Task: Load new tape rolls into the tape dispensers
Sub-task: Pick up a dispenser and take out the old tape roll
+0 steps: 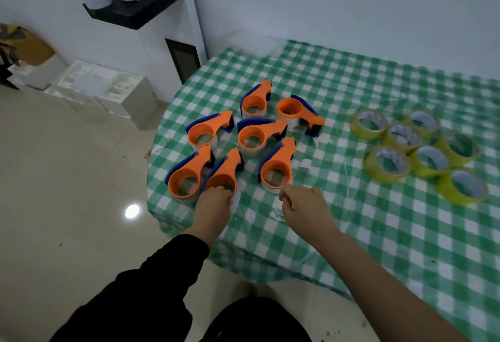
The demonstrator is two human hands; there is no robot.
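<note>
Lying in left hand (213, 202) grip: near rim of 1 dispenser (225, 172)

The scene is dim with a cool, bluish cast. One small round glare spot shines on the glossy beige floor tiles (81, 179) at near left. Shadows beneath the orange plastic tape dispensers (254, 136) are faint and soft. Wide-angle distortion curves the green-and-white checked tablecloth (378, 233) and the white far wall (351, 3). Detail is soft throughout.
</note>
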